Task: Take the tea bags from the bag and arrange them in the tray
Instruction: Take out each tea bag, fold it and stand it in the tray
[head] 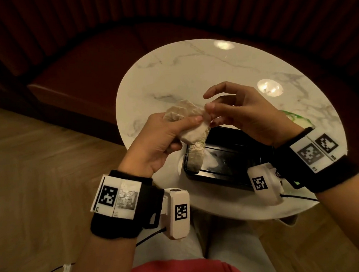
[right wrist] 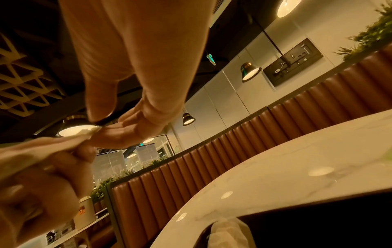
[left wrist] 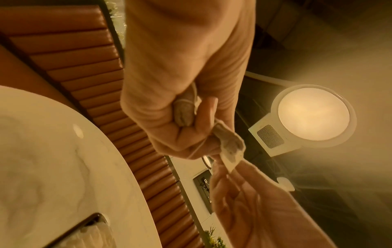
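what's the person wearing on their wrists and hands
Both hands, left hand and right hand, are bare. Each wrist wears a black fabric band with white square-coded marker tags and a white boxy camera module with a thin black cable.

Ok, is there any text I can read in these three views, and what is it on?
"L2": on the white tag of the left wristband, beside its square code.
Right wristband: small marks under the square codes, too blurred to read.
Green hanging sign: too blurred to read.
Nothing else is lettered.
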### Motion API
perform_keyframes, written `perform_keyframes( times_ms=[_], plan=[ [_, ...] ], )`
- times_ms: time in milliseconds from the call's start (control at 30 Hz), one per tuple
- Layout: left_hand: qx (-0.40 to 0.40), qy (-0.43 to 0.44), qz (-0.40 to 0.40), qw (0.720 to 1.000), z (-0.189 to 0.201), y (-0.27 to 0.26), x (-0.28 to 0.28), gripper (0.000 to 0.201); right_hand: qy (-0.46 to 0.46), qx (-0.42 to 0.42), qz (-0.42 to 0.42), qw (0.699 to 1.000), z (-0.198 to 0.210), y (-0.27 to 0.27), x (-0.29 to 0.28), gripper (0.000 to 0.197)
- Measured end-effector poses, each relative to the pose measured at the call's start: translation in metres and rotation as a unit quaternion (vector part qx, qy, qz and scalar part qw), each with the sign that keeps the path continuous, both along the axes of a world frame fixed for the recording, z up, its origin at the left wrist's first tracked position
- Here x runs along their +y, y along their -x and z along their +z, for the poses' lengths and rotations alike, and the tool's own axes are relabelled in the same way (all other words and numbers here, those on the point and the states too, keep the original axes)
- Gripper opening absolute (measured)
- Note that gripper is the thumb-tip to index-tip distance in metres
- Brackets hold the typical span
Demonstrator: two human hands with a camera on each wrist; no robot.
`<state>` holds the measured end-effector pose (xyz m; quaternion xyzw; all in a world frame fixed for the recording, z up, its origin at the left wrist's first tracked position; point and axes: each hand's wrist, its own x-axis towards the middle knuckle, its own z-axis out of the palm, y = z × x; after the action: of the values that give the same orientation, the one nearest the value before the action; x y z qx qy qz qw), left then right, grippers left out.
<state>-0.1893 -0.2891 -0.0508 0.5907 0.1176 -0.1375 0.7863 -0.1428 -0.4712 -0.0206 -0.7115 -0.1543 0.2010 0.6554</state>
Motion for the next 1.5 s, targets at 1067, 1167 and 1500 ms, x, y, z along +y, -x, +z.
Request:
perform_keyframes(
  times_ms=[1067, 1167, 1500],
  plan=[
    [0.038, 0.002, 0.012, 0.999, 0.001, 0.000, 0.008, 0.020, 0.056, 0.049, 0.105, 0.992, -0.032, 0.009, -0.008, 0.019],
    [0.029, 0.004, -0.010, 1.000, 0.003, 0.001, 0.006, 0.013, 0.120, 0.019, 0.141, 0.983, -0.013, -0.003, -0.019, 0.019],
    [0.032, -0.017, -0.065, 0.997, 0.008, 0.005, -0.001, 0.004, 0.181, -0.089, 0.122, 0.972, 0.017, -0.017, -0.021, 0.027]
  ],
)
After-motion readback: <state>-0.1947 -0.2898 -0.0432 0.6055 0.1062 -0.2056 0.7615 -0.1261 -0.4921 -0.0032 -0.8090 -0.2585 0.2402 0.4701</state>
